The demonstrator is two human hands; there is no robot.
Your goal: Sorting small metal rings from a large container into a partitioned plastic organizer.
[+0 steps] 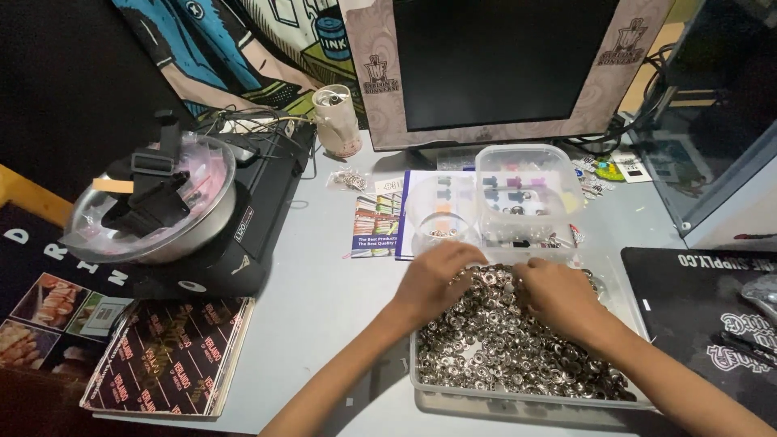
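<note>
While both the left hand (433,279) and right hand (558,295) pinch metal snap buttons (502,348), careless raking could spill some over the tray (526,398) rim.

Dim, warm overhead light; dark corners, wide-angle bending, slightly soft focus.

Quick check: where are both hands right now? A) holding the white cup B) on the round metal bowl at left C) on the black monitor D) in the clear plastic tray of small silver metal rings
D: the left hand and right hand both rest on the heap of small silver metal rings in the clear plastic tray.
</note>
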